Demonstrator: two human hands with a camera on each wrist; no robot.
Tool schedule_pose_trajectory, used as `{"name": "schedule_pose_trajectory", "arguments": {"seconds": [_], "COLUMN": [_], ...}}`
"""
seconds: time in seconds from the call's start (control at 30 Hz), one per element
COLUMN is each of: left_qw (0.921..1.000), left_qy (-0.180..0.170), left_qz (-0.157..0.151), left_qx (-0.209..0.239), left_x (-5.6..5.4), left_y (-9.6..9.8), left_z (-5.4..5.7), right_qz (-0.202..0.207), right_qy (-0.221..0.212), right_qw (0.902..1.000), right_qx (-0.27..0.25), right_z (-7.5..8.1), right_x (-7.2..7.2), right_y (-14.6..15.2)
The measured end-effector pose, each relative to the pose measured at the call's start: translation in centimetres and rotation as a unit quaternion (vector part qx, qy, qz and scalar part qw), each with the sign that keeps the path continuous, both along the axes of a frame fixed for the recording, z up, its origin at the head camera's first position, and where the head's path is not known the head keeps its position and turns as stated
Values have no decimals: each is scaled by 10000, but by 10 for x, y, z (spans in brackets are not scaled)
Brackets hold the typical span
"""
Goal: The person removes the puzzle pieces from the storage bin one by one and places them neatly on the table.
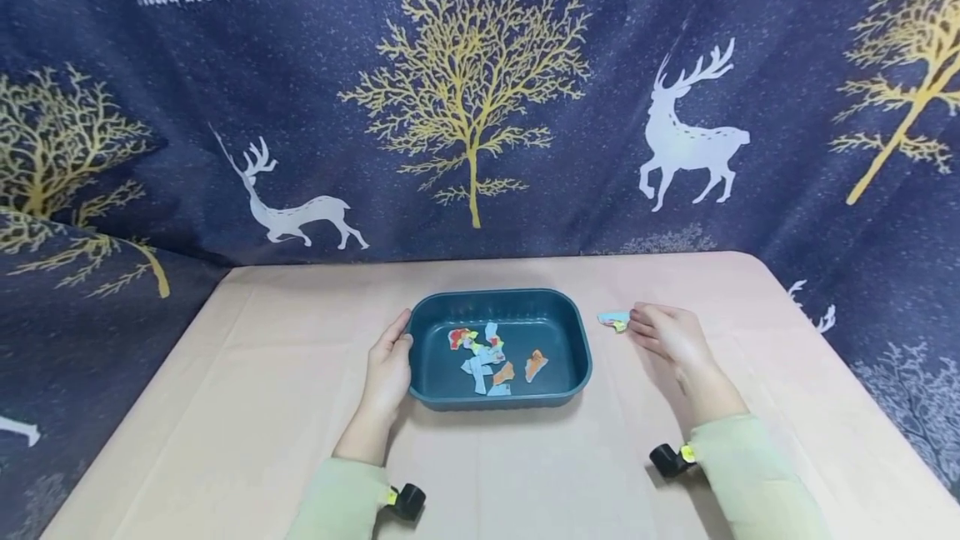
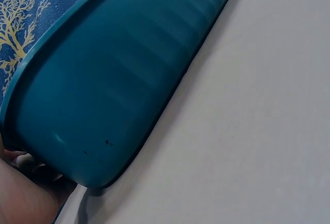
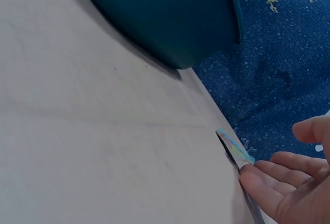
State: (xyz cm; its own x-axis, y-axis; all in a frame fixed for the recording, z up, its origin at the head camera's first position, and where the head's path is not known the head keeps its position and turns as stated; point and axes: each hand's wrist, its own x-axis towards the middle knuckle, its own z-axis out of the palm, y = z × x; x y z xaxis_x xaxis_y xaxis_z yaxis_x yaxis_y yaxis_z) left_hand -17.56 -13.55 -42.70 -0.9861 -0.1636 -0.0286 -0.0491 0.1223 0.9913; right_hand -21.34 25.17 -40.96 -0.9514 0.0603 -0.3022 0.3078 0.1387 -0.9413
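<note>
A dark teal rectangular basin (image 1: 491, 402) sits on the table. Several torn scraps of colourful paper (image 1: 480, 369) lie on its bottom, some light blue, others orange or red. My left hand (image 1: 387, 369) grips the basin's left end. In the left wrist view the basin's outer wall (image 2: 118, 80) fills much of the picture, and part of the hand (image 2: 28, 193) shows against its end. To the right of the basin, my right hand (image 1: 671, 336) touches a light blue, multicoloured paper scrap (image 1: 613, 320) with its fingertips. The right wrist view shows the thumb (image 3: 312, 130) apart from that scrap.
The table (image 1: 300, 340) has a pale beige cover. Behind it hangs a dark blue cloth (image 1: 525, 240) printed with trees and deer. Small black devices (image 1: 408, 502) are strapped at both wrists, below pale green sleeves (image 1: 750, 465).
</note>
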Motion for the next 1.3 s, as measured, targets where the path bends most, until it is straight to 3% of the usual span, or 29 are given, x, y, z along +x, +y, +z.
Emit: {"name": "schedule_pose_trajectory", "arguments": {"seconds": [0.33,0.57,0.73,0.93,1.07,1.3], "left_qw": [10000,9999,9999,9999,9998,9997], "left_qy": [8,60,52,59,82,109], "left_qz": [95,90,110,93,132,150], "left_qx": [-22,82,44,67,107,173], "left_x": [-3,-5,-5,-4,-4,-4], "left_y": [1,2,1,0,0,0], "left_z": [-2,-3,-3,-4,-4,-3], "right_qz": [-50,289,504,1051,1180,1427], "right_qy": [122,336,510,876,767,690], "right_qw": [9992,9976,9904,9830,9831,9825], "right_qx": [-370,-531,-1181,-1224,-1166,-974], "right_z": [7,10,5,29,41,49], "right_x": [3,3,-6,2,5,4], "right_y": [1,-2,-10,-34,-50,-71]}}
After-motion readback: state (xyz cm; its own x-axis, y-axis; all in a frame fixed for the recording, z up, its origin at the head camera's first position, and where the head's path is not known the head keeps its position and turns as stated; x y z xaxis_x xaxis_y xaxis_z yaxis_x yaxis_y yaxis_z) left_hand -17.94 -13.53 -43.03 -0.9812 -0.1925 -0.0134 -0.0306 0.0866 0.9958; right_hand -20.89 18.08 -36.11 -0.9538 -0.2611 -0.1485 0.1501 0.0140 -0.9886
